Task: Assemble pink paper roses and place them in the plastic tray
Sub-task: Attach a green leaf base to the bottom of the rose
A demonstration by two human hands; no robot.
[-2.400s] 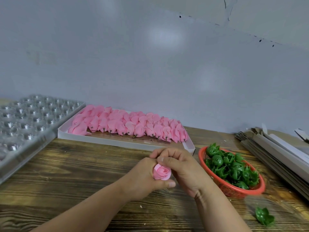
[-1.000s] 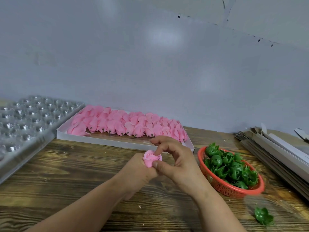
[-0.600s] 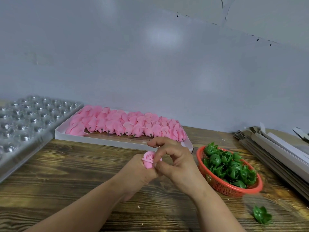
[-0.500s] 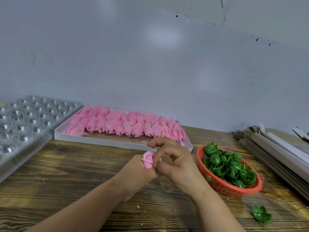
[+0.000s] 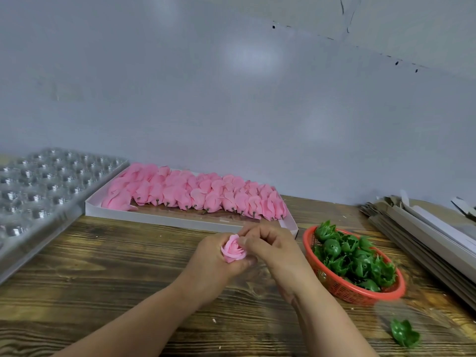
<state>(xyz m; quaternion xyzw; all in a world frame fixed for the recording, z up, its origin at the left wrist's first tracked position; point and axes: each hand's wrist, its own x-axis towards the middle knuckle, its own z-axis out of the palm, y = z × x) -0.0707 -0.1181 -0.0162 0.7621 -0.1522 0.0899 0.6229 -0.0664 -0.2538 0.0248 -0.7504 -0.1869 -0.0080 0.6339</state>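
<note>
A pink paper rose [image 5: 233,249] sits in my left hand [image 5: 213,264], whose fingers curl round its base above the wooden table. My right hand [image 5: 273,249] is beside it, fingertips pinching the rose's outer petals at its right edge. The clear plastic tray [image 5: 38,191] with several round cups lies at the far left. A white flat box [image 5: 164,219] behind my hands holds rows of pink petal bundles [image 5: 195,193]. An orange basket [image 5: 360,292] of green plastic calyxes [image 5: 353,258] stands to the right.
One loose green calyx [image 5: 404,336] lies on the table at the lower right. A stack of flat grey cardboard pieces [image 5: 432,235] runs along the right edge. A grey wall rises behind the table.
The rose has turned in my left hand so its open face points up towards me. My right fingers have shifted along its petals. Both hands stay in the same spot.
</note>
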